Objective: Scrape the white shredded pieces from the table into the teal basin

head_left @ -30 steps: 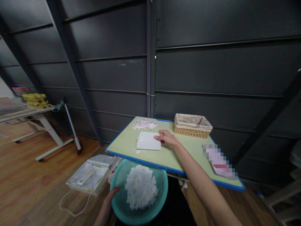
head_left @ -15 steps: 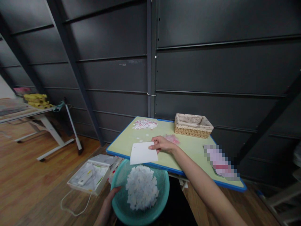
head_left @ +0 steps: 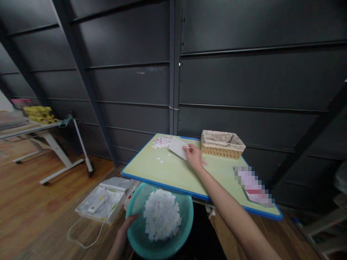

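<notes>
My right hand (head_left: 193, 156) is closed on a white card (head_left: 178, 147), held tilted above the light green table (head_left: 151, 164). Just behind the card's left end lies a pile of small white and pink paper pieces (head_left: 161, 142). A few loose white bits (head_left: 162, 161) lie in front of that pile. My left hand (head_left: 129, 225) grips the left rim of a teal plastic basket (head_left: 188, 231) below the table's front edge. Inside the basket is a heap of white paper pieces (head_left: 162, 215). A pinkish thing (head_left: 204, 161) shows partly behind my right wrist.
A cloth-lined wicker basket (head_left: 222, 151) stands at the table's back right. A partly pixelated pink and white packet (head_left: 255, 187) lies at the right. On the floor at left sits an open white box (head_left: 101, 204) with a cord. Beyond is another table (head_left: 29, 131) with yellow items.
My right hand has carried the white card away from above the basket, back across the table toward the paper pile. The card is now more tilted. My left hand stays on the basket.
</notes>
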A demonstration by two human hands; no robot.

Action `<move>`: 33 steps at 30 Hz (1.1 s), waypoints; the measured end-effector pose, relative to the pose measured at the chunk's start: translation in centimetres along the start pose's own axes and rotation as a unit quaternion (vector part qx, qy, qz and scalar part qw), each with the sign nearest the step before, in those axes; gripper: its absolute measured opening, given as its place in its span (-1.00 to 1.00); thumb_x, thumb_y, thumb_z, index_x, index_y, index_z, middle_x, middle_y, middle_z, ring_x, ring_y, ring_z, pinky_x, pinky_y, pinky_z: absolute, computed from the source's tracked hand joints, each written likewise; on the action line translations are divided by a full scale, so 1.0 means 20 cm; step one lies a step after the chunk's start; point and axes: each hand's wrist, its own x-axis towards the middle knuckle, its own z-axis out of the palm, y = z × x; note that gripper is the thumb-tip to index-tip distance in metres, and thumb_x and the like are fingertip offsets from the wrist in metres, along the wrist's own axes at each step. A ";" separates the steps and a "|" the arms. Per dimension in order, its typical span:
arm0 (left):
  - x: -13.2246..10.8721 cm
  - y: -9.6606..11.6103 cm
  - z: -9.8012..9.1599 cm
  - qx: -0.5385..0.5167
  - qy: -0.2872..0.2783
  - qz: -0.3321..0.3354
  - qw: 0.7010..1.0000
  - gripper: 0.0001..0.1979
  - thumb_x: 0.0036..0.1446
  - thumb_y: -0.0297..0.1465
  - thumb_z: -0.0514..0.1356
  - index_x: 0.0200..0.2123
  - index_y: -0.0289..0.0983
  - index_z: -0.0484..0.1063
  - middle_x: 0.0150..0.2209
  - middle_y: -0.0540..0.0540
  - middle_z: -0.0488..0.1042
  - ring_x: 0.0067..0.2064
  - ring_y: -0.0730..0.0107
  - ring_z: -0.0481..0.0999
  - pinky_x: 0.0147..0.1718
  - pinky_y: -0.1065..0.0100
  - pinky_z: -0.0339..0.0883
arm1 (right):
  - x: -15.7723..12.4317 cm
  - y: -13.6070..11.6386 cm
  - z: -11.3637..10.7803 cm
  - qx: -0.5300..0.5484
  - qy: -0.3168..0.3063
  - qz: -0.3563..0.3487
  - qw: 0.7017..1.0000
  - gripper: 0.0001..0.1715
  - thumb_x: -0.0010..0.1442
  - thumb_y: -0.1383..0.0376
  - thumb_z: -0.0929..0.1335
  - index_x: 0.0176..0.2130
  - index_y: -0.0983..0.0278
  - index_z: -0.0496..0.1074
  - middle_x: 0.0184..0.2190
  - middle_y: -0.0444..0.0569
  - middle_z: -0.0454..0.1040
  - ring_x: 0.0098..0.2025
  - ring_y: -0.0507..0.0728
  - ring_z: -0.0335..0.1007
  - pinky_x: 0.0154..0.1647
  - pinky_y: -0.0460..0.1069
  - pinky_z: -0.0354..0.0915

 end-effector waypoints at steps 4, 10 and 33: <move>0.01 0.00 -0.01 -0.011 -0.007 -0.010 1.000 -0.74 -0.03 -0.41 0.21 -0.22 -0.37 0.46 -0.55 -0.10 0.59 -0.48 0.13 0.57 -0.35 0.17 0.47 | -0.06 -0.05 0.01 -0.078 -0.019 -0.072 0.994 -0.60 0.18 0.07 0.21 -0.19 0.26 0.45 -0.37 0.04 0.54 -0.37 0.16 0.41 -0.37 -0.06 0.15; 0.03 -0.01 -0.05 -0.017 -0.007 -0.005 1.000 -0.80 -0.06 -0.41 0.25 -0.30 -0.34 0.46 -0.52 -0.11 0.60 -0.35 0.10 0.59 -0.25 0.18 0.45 | -0.10 -0.08 0.04 -0.205 -0.088 -0.122 0.967 -0.67 0.24 0.18 0.18 -0.21 0.26 0.44 -0.42 0.07 0.52 -0.41 0.16 0.40 -0.41 -0.06 0.05; 0.06 -0.02 -0.08 0.011 0.005 0.021 1.000 -0.74 -0.02 -0.42 0.22 -0.21 -0.39 0.41 -0.42 -0.19 0.62 -0.32 0.14 0.59 -0.23 0.16 0.44 | -0.20 -0.13 0.07 -0.149 -0.183 -0.203 0.950 -0.77 0.22 0.22 0.22 -0.35 0.24 0.39 -0.52 -0.09 0.46 -0.49 0.06 0.31 -0.45 -0.10 -0.02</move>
